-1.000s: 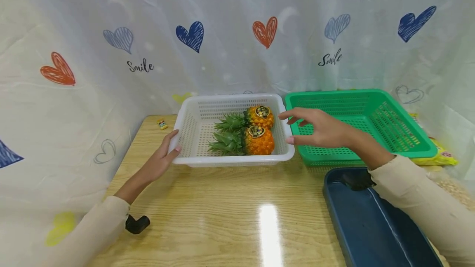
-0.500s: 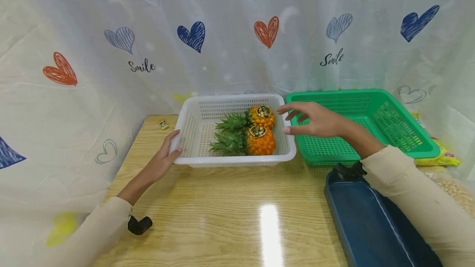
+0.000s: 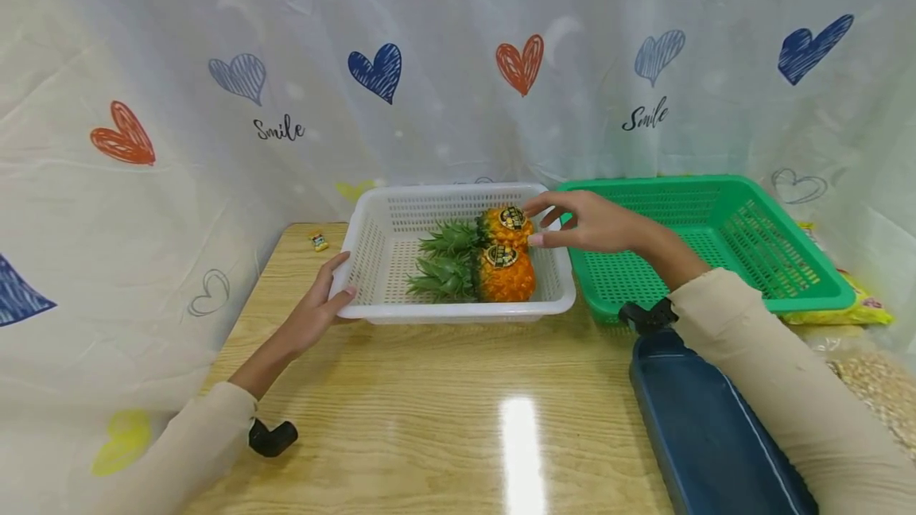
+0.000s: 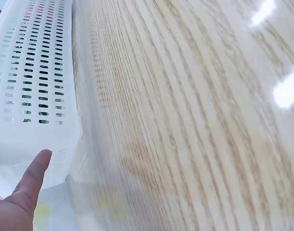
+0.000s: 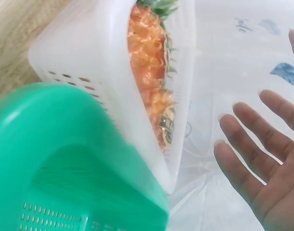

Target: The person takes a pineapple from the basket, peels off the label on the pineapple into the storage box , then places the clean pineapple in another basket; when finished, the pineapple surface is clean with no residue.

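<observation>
A white plastic basket (image 3: pixel 386 310) stands on the table with two small orange pineapples inside, leaves pointing left. The front pineapple (image 3: pixel 510 278) and the back pineapple (image 3: pixel 494 221) lie side by side at its right end, each with a black-and-gold label. My left hand (image 3: pixel 312 312) grips the basket's left rim; in the left wrist view its thumb (image 4: pixel 35 175) lies straight against the white plastic. My right hand (image 3: pixel 590 221) reaches over the right rim with fingers spread, fingertips beside the back pineapple. Contact there cannot be told. The right wrist view shows nothing in that hand (image 5: pixel 267 159).
A green basket (image 3: pixel 809 300) stands close against the white one on the right. In front of it lies a dark blue tray (image 3: pixel 708 427), partly under my right sleeve. Yellow packets (image 3: pixel 859 304) and a bag of pale pieces (image 3: pixel 873 388) sit far right. A small wrapped item (image 3: pixel 319 242) lies left.
My right hand has moved left and slightly away from me, from the basket's right rim to the back pineapple. My left hand stays on the left rim.
</observation>
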